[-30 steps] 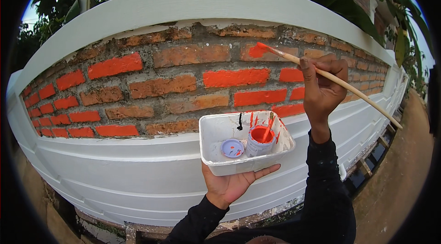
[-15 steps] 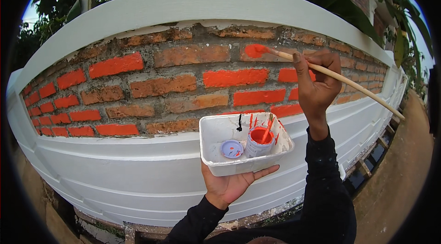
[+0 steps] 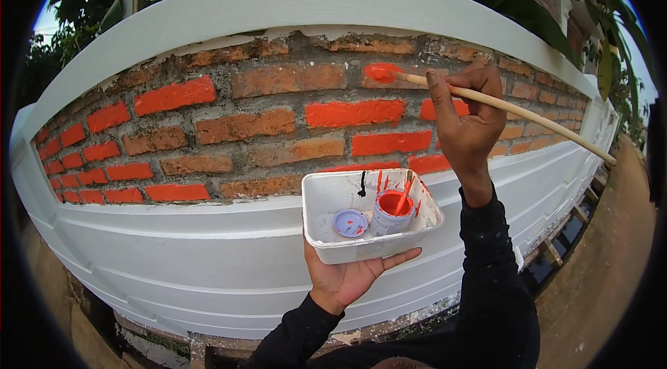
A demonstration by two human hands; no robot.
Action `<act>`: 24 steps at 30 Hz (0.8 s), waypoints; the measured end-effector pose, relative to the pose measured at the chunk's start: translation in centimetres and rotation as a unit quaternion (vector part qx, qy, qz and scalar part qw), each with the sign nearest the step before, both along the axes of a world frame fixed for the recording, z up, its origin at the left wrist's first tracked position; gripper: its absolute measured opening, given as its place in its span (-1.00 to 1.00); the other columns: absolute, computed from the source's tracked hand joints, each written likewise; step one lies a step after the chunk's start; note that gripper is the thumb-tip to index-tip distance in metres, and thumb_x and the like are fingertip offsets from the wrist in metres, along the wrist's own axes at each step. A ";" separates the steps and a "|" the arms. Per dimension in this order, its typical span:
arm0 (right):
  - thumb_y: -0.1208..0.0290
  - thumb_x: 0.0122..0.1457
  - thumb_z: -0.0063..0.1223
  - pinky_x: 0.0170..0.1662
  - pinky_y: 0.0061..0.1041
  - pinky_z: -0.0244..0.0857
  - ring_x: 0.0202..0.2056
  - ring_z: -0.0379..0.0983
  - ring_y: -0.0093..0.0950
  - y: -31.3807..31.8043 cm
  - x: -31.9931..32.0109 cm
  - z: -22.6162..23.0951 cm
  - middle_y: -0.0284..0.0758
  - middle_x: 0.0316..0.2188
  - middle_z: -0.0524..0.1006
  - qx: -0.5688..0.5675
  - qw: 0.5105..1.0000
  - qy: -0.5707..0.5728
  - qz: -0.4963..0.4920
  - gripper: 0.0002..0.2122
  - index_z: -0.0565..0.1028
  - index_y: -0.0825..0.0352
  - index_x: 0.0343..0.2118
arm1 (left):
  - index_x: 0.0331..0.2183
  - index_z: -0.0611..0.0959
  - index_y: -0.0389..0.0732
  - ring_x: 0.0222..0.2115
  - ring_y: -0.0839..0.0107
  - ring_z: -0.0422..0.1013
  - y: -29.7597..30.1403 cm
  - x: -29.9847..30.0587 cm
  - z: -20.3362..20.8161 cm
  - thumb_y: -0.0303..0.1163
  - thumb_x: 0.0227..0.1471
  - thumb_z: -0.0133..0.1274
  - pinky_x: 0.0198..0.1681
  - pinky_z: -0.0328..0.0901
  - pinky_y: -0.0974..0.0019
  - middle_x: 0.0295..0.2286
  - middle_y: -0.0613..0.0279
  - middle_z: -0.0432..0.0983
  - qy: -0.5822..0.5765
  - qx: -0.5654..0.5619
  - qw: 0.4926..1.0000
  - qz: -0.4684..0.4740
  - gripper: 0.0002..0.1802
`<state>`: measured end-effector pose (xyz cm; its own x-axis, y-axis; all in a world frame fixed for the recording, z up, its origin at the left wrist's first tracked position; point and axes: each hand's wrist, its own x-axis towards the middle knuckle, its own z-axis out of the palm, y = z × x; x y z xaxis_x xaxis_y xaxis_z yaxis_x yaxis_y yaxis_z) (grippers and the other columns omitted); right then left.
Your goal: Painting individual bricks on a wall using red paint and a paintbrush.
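Note:
My right hand (image 3: 472, 115) grips a long wooden-handled paintbrush (image 3: 542, 117), its bristles against a brick in the upper row. A patch of wet orange-red paint (image 3: 380, 71) covers the left part of that brick. My left hand (image 3: 339, 273) holds a white plastic tub (image 3: 347, 252) from below, its fingers round the base. Inside the tub stand an opened paint can (image 3: 390, 222) of orange-red paint, with a smaller brush (image 3: 405, 192) leaning in it, and a pale lilac lid (image 3: 350, 223) with paint specks. Orange-red and black streaks mark the tub's inner wall.
The brick panel (image 3: 246, 124) mixes orange-red painted bricks with bare brown ones. A white coping (image 3: 292, 1) runs above it and white ridged wall (image 3: 208, 251) below. Large leaves (image 3: 514, 14) overhang at upper right. A drain (image 3: 549, 261) and brown path (image 3: 597, 251) lie to the right.
My right hand and the brush have shifted slightly left and down, and the orange-red patch on the brick is a little larger. The left hand and tub are nearly still.

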<state>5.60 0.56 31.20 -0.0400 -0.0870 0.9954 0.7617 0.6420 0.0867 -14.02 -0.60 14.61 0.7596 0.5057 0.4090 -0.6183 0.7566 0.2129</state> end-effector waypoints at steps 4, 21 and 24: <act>0.59 0.14 0.29 -0.35 -0.64 0.38 -0.45 0.48 -0.61 0.0 -1.2 0.1 -0.37 -0.49 0.45 0.018 0.992 0.070 0.102 -0.81 0.42 0.35 -0.42 | 0.39 -0.03 -0.01 0.34 -0.28 -0.09 -0.2 0.0 -0.4 0.53 0.04 -0.23 0.28 -0.19 -0.63 0.37 -0.03 -0.16 -0.008 -0.010 1.000 -0.010 0.13; 0.59 0.16 0.28 -0.38 -0.68 0.35 -0.45 0.45 -0.68 0.0 -1.2 0.4 -0.41 -0.52 0.44 -0.050 0.998 -0.022 0.025 -0.81 0.41 0.37 -0.41 | 0.39 -0.08 -0.06 0.33 -0.30 -0.08 -0.5 0.0 -0.3 0.55 0.04 -0.29 0.29 -0.15 -0.59 0.35 -0.11 -0.13 -0.020 -0.005 1.000 -0.008 0.16; 0.61 0.16 0.28 -0.37 -0.68 0.36 -0.46 0.46 -0.65 -0.3 -1.3 0.3 -0.39 -0.51 0.45 0.008 0.999 0.005 0.048 -0.82 0.42 0.37 -0.41 | 0.39 -0.09 -0.06 0.33 -0.30 -0.08 -0.5 -0.1 -0.5 0.55 0.04 -0.28 0.29 -0.15 -0.59 0.36 -0.10 -0.14 -0.010 0.008 1.000 -0.002 0.17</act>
